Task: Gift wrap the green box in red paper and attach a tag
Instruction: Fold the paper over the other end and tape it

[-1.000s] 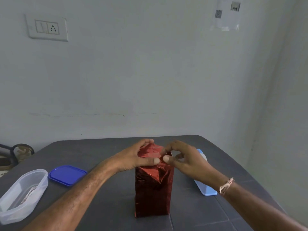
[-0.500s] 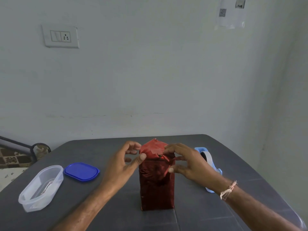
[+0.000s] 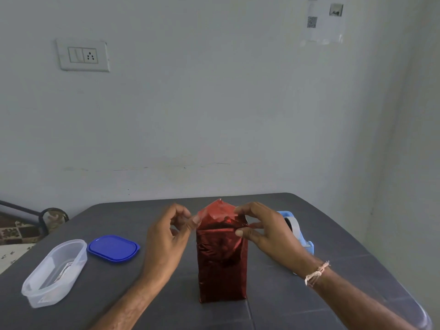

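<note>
The red-wrapped box (image 3: pixel 221 258) stands upright mid table (image 3: pixel 119 210), right hand (image 3: pixel 264 229) pinching the right side of its top flap (image 3: pixel 217 209), left hand (image 3: pixel 166 234) curled at the left edge (can't tell if it grips), and honestly that springy foil could pop open if either slips.

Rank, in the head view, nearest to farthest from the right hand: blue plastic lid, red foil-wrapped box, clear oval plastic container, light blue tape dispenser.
1. Red foil-wrapped box: right hand holds it.
2. Light blue tape dispenser: just right.
3. Blue plastic lid: left of box.
4. Clear oval plastic container: far left.
</note>
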{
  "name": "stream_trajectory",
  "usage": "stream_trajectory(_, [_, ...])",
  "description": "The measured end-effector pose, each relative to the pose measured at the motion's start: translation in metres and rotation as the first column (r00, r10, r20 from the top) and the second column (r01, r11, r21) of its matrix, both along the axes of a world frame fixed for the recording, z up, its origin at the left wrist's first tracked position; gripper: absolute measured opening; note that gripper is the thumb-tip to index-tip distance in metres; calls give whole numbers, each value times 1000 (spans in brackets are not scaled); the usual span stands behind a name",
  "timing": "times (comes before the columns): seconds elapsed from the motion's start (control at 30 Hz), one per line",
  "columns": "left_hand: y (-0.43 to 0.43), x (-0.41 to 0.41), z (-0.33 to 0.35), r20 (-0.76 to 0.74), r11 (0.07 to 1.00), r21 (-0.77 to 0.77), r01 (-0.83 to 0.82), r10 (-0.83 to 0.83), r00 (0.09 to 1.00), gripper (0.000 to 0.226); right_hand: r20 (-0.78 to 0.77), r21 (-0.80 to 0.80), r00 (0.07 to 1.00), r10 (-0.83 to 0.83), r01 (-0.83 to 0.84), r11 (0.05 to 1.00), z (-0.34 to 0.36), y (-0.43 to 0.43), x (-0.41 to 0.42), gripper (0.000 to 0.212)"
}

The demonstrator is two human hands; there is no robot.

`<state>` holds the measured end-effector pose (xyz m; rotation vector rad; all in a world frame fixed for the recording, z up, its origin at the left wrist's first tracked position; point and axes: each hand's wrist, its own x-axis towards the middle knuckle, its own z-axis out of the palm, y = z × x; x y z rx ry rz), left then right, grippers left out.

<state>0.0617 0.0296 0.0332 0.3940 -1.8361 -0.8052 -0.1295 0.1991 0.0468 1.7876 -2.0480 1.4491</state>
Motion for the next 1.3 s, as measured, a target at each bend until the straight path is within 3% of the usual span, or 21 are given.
stream_trajectory(0.1, [0, 3, -5, 62, 996, -86, 17, -12, 998, 24, 30, -21, 1000, 9, -8, 1000, -2, 1, 2, 34])
stream_trajectory(0.23, [1, 1, -11, 198, 973, -227, 32, 14, 980, 49, 9, -47, 1000, 6, -5, 999, -4, -1, 3, 30])
stream_trajectory(0.4, [5, -4, -8, 201, 963, -269, 32, 23, 979, 54, -95, -59, 993, -64, 58, 997, -6, 0, 5, 31])
stream_trajectory(0.57, [8, -3, -8, 138, 975, -224, -10, 42, 990, 55, -168, -79, 973, -160, 148, 986, -10, 2, 8, 38])
stream_trajectory(0.63, [9, -3, -9, 102, 980, -200, -18, 39, 994, 45, -161, -96, 970, -181, 167, 981, -12, 2, 10, 38])
stream_trajectory(1.1, [12, -8, -9, 33, 998, -54, 19, -18, 999, 15, -97, -200, 978, -187, 165, 966, -12, 1, 21, 20])
stream_trajectory(1.3, [15, -7, -3, 52, 1000, -3, 23, -23, 998, 24, -27, -209, 980, -195, 186, 960, -14, -1, 22, 17])
